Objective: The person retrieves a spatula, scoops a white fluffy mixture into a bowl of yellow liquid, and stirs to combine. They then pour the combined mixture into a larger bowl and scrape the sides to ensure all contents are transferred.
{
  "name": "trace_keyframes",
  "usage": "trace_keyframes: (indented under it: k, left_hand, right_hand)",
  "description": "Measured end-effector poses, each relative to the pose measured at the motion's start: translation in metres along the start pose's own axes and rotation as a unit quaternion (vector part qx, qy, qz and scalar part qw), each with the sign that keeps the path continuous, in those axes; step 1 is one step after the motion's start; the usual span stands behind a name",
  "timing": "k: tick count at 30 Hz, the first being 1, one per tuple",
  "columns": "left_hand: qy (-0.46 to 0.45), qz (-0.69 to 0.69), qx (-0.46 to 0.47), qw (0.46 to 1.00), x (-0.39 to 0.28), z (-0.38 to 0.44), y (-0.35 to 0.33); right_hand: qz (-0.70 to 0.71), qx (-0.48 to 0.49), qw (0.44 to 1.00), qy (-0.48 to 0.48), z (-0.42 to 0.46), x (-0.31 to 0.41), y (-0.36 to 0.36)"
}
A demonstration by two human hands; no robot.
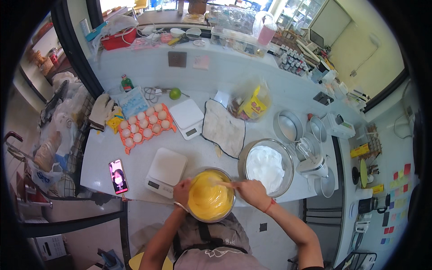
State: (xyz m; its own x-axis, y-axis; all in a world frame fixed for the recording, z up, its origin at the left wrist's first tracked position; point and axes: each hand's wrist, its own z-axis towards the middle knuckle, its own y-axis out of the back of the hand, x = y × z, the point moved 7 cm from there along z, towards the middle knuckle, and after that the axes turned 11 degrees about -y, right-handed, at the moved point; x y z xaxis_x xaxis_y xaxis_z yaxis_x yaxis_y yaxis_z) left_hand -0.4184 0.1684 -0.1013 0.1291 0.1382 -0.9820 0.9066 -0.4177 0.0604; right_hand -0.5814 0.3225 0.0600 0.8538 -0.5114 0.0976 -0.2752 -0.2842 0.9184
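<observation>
My left hand point(182, 191) grips the rim of a metal mixing bowl point(233, 199) at the table's front edge. Yellow batter point(210, 199) with glossy swirls fills much of this bowl. In my right hand point(253, 193) is the handle of a spatula point(225, 184), its head down in the batter at the far side. Beyond my right hand stands a larger bowl point(291, 168) of stiff white whipped foam point(265, 167). A white kitchen scale point(167, 166) lies just left of the batter bowl.
An orange tray point(128, 148) of eggs, a second scale point(187, 116) and a cloth point(224, 128) lie farther back. At the left is a lit phone point(118, 177). Round cake tins point(288, 125) and a white hand mixer point(312, 166) stand at the right.
</observation>
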Motion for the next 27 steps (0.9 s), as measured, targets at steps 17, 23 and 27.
trace_keyframes:
  k: [17, 23, 27]
  left_hand:
    - [-0.013, 0.082, 0.022, 0.996, -0.019, 0.002, -0.013]
    - [-0.052, 0.061, -0.029, 0.996, -0.038, 0.005, -0.009]
    - [-0.023, 0.049, -0.057, 0.997, -0.027, 0.002, -0.01]
  right_hand:
    - [-0.059, -0.153, 0.972, 0.167, -0.015, -0.001, 0.017]
    - [-0.039, -0.096, 0.993, -0.064, -0.017, -0.039, -0.007]
    - [0.192, 0.119, 0.974, -0.003, -0.048, -0.007, -0.055]
